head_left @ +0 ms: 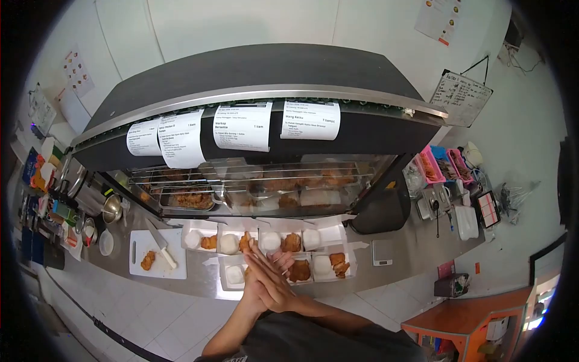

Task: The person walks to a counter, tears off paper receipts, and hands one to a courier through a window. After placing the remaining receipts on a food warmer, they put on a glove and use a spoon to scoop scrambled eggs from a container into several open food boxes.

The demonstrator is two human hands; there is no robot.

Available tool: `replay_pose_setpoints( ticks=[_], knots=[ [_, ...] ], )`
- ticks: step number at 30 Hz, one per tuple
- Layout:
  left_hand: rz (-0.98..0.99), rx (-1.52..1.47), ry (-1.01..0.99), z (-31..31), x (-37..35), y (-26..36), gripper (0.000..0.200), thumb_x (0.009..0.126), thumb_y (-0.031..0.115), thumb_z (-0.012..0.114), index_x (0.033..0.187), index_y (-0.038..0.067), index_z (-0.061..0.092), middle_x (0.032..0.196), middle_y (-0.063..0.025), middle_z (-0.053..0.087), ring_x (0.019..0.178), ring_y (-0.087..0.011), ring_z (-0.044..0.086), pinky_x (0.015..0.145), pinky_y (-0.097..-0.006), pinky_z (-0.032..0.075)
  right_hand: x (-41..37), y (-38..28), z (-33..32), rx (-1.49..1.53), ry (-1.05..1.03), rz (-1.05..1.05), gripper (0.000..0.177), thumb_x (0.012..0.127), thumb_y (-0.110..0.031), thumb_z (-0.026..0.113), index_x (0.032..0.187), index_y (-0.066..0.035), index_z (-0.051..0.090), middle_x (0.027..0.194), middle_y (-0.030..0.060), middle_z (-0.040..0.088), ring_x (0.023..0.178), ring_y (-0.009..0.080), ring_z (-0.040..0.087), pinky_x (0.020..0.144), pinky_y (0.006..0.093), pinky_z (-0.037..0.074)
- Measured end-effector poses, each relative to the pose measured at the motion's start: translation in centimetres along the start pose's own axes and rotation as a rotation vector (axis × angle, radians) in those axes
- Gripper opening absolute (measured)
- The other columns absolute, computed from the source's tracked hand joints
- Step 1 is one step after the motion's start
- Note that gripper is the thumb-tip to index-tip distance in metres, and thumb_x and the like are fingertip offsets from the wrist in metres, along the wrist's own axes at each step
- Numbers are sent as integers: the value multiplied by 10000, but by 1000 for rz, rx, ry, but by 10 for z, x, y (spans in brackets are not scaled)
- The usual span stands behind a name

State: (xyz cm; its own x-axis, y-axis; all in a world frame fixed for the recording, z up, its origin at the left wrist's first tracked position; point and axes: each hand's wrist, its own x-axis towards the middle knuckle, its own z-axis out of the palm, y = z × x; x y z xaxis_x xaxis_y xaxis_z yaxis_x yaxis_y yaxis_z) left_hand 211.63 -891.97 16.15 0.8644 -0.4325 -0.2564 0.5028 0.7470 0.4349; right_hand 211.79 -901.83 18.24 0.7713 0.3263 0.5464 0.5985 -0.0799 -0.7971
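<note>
**A:** Dark shirt (pixel 313 338) closest to the lens, forearms coming out of it. What's over on the left?

**B:** White cutting board (pixel 142 241) with a knife (pixel 161 244) angled across it and some fried chicken (pixel 148 260) near its handle. Then shiny steel counter (pixel 202 274), then the boxes.

**A:** So where are the boxes relative to the fingers?

**B:** Right underneath. Near row (pixel 232 287) is partly hidden by the hands, far row (pixel 330 236) sits just beyond, and both run long left to right. Left hand (pixel 257 295) and right hand (pixel 274 283) look pressed together, fingers mostly stretched out toward the far side. Not clenched, nothing visible in them, but can't tell if something's tucked between the palms. Can't call which hand is nearer the food either, they overlap too much.

**A:** And the rest?

**B:** Big warmer cabinet (pixel 253 66) behind the boxes, order slips (pixel 241 128) hanging off it. Right of the boxes a small scale (pixel 382 252), then pink baskets (pixel 429 164), with a whiteboard (pixel 461 96) on the far-right wall.
</note>
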Motion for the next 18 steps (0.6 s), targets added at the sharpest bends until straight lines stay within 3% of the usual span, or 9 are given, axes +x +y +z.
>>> replay_pose_setpoints(
  ticks=[5, 7, 8, 9, 11, 13, 15, 17, 18],
  knots=[
    [-153, -156, 102, -9, -26, -10, 724, 994, 641, 245, 1417, 73, 389, 1456, -157, 439, 1334, -290, 435, 1107, -423, 357, -33, 19, -4, -79, -232, -75, 578, 1020, -317, 358, 1471, 44, 327, 1551, 258, 264, 1457, 447, 186, 1168, 529, 143],
    [-161, -99, 244, 14, -41, -1, 518, 1038, 498, 280, 1363, 137, 457, 1338, -121, 515, 1284, -287, 467, 1073, -427, 388, -50, 27, -5, -284, -358, -127, 618, 1024, -413, 327, 1493, -10, 321, 1561, 232, 258, 1455, 464, 170, 1155, 585, 144],
    [-121, -78, 367, 21, -48, 0, 476, 1037, 451, 280, 1300, 116, 493, 1270, -119, 554, 1213, -295, 512, 1058, -425, 400, -58, 26, -5, -288, -406, -70, 588, 981, -342, 453, 1484, -55, 348, 1586, 192, 221, 1463, 445, 159, 1141, 645, 146],
    [-131, -102, 409, 7, -55, -2, 476, 1037, 451, 280, 1300, 116, 493, 1270, -119, 554, 1213, -295, 512, 1058, -425, 400, -63, 24, -6, -253, -427, -40, 588, 981, -342, 453, 1484, -55, 348, 1586, 192, 221, 1463, 445, 159, 1141, 645, 146],
    [-242, -379, 46, -42, -74, -7, 443, 1028, 394, 281, 1245, 90, 520, 1212, -124, 586, 1151, -291, 541, 1022, -402, 418, -72, 22, -5, -449, -504, -30, 582, 1000, -424, 435, 1447, -54, 397, 1555, 210, 280, 1439, 470, 207, 1130, 631, 188],
    [-253, -476, 15, -39, -92, -5, 418, 1009, 366, 322, 1198, 61, 538, 1157, -119, 610, 1080, -266, 572, 952, -370, 444, -85, 23, -2, -485, -499, 32, 564, 984, -389, 489, 1437, -63, 410, 1538, 208, 309, 1425, 457, 244, 1126, 606, 225],
    [-185, -182, 417, 5, -102, 23, 384, 1008, 339, 370, 1203, 53, 536, 1141, -82, 622, 1102, -214, 569, 933, -341, 427, -105, 28, 0, -540, -491, 74, 553, 968, -354, 543, 1427, -72, 423, 1521, 206, 338, 1411, 444, 281, 1122, 582, 261],
    [-85, -99, 492, 11, -102, 33, 385, 989, 346, 422, 1201, 46, 537, 1135, -81, 625, 1105, -216, 567, 935, -352, 430, -128, 32, -3, -327, -363, 417, 547, 949, -332, 565, 1407, -66, 430, 1425, 217, 442, 1324, 418, 414, 1061, 513, 376],
    [42, -9, 551, 10, -103, 37, 393, 971, 353, 474, 1198, 39, 538, 1129, -79, 628, 1109, -217, 565, 937, -363, 434, -132, 25, -8, -296, -304, 569, 424, 966, -314, 534, 1291, -41, 539, 1236, 222, 578, 1146, 401, 559, 962, 484, 455]
  ],
)
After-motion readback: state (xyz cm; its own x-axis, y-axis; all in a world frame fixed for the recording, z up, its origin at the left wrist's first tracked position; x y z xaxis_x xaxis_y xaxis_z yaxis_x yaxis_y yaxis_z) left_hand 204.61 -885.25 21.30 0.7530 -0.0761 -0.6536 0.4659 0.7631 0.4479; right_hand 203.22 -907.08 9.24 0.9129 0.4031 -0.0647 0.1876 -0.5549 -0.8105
